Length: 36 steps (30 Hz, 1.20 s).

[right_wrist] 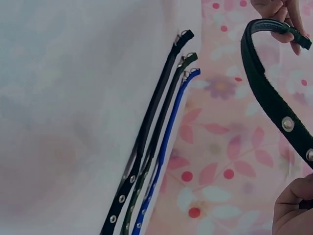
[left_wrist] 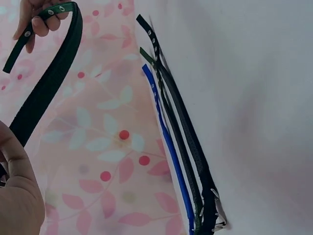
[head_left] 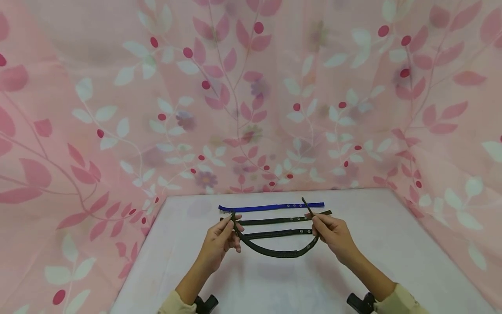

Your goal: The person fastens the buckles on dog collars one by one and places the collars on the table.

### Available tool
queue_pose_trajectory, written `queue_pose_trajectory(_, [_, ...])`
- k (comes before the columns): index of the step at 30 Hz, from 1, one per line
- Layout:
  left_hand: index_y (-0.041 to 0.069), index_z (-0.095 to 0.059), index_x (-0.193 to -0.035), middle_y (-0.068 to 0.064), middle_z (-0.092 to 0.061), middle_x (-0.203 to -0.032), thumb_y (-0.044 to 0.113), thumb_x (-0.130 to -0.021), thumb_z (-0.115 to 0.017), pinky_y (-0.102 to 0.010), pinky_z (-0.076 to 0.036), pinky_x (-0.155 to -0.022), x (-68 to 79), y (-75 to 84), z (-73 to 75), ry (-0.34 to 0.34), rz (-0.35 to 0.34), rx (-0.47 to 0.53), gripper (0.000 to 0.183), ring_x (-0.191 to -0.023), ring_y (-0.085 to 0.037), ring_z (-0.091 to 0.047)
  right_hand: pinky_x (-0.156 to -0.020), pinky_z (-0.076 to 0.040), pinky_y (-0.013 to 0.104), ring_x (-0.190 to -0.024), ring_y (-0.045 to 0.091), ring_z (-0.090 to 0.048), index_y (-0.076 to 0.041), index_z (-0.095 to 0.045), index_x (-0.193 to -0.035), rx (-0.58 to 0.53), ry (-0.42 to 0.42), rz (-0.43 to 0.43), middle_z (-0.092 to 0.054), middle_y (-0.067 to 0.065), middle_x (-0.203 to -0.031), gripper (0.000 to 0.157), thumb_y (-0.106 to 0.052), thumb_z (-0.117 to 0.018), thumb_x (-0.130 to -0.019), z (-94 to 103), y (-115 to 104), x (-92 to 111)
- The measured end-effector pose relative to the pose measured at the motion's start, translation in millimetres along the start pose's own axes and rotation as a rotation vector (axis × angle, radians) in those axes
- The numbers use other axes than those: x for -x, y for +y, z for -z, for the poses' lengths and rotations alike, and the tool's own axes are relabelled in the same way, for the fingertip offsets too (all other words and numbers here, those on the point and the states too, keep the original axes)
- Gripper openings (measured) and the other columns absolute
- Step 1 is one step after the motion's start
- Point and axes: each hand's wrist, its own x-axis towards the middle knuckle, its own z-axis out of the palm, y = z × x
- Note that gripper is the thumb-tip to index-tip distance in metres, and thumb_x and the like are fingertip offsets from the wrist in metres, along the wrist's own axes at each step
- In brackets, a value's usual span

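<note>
A dark green collar (head_left: 274,253) with metal eyelets hangs in a downward curve between the two hands, raised above the table. My left hand (head_left: 219,240) pinches its buckle end between thumb and fingers. At the other end, my right hand (head_left: 335,233) grips the eyelet part, and the tip sticks up past the fingers. The right wrist view shows round eyelets on this strap (right_wrist: 264,90) near the right hand (right_wrist: 293,210). Behind it three collars lie roughly parallel: a blue collar (head_left: 259,209) farthest back, a dark green collar (head_left: 274,221), and a black-looking collar (head_left: 274,233) nearest.
A white-covered table (head_left: 157,257) carries the three collars near its back edge. Pink cloth with a leaf pattern (head_left: 235,109) encloses the back and sides. Black camera mounts (head_left: 205,304) sit at both wrists, beside light sleeves (head_left: 400,301).
</note>
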Motion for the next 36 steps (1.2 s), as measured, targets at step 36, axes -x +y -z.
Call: queue_pose_trajectory(36, [-0.003,-0.065,-0.123,-0.002,-0.051,-0.063,0.027,-0.099,-0.061,-0.025,-0.052,-0.060,-38.9,25.4,-31.3,0.092,-0.104,-0.134,0.038,-0.058,-0.013,-0.050,-0.042,-0.034,0.023,-0.050,0.006,-0.038,0.000,-0.068,-0.109,0.119,-0.188,-0.007,-0.043,-0.001,-0.062,0.022,-0.016,-0.054,-0.103,-28.5,-28.3,-25.4])
